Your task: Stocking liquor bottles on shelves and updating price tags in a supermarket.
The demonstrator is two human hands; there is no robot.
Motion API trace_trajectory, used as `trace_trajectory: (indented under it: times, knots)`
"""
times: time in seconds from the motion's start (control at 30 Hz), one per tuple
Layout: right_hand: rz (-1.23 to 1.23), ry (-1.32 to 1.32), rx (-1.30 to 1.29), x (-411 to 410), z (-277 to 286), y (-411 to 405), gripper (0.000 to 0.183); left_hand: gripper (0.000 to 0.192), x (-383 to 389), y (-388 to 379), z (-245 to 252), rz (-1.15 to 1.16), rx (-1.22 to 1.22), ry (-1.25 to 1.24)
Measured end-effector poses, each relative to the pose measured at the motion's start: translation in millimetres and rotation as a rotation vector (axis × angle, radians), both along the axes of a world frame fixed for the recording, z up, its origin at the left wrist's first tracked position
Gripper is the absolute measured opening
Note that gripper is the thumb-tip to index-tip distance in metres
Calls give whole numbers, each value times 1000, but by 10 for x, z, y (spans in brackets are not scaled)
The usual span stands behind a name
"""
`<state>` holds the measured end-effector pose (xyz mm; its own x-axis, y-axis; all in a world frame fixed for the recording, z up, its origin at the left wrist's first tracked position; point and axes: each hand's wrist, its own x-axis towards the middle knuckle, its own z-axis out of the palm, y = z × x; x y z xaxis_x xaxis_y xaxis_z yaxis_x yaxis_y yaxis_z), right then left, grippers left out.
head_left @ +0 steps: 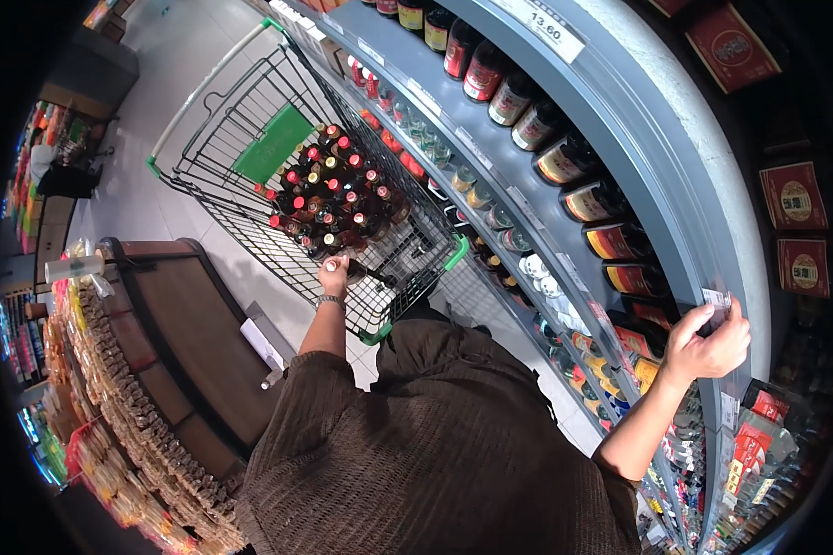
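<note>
My left hand (pixel 334 276) grips the neck of a dark glass bottle (pixel 357 272) at the near side of a wire shopping cart (pixel 250 215). Inside the cart many dark bottles (pixel 333 191) with red and yellow caps stand packed together, beside a green plastic panel (pixel 272 144). On the right, my right hand (pixel 711 340) is at the front edge of a grey shelf, with its fingers around a price label (pixel 716 300) on the rail. Whether it grasps the label or only the edge, I cannot tell. Dark labelled bottles (pixel 618 243) line the shelf beside it.
Lower shelves hold small glass bottles (pixel 496 218) and white containers (pixel 545 277). Red boxed or labelled goods (pixel 795 195) are at far right. A brown display stand (pixel 201 333) with bagged goods (pixel 132 402) is on the left. Farther off at upper left is a person (pixel 62 173).
</note>
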<state>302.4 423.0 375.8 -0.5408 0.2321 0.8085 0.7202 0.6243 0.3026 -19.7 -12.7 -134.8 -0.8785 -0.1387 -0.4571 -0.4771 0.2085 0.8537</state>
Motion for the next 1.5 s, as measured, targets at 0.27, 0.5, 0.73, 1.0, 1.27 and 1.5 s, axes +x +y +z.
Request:
trace_trajectory:
  times: [0.27,0.5,0.73,1.0,1.27,1.5]
  knots:
    - [33,15,9,-14,-22,37,27,11,-128,-220,-418,-56,18,-19]
    - [26,12,17,-25,-33,32,26,14,-179,-315,-601,-59,13,-61]
    - [12,17,-1,-20,-36,22,26,17,-246,-345,-831,-29,-16,-76]
    - [37,15,16,-22,-29,37,25,26,-182,-442,-893,-64,-84,20]
    - [-35,9,-27,-4,-21,-7,24,40,-417,-363,-500,-15,-137,-1]
    - [14,36,-39,-66,60,-37,25,56,-501,34,174,-144,-594,371]
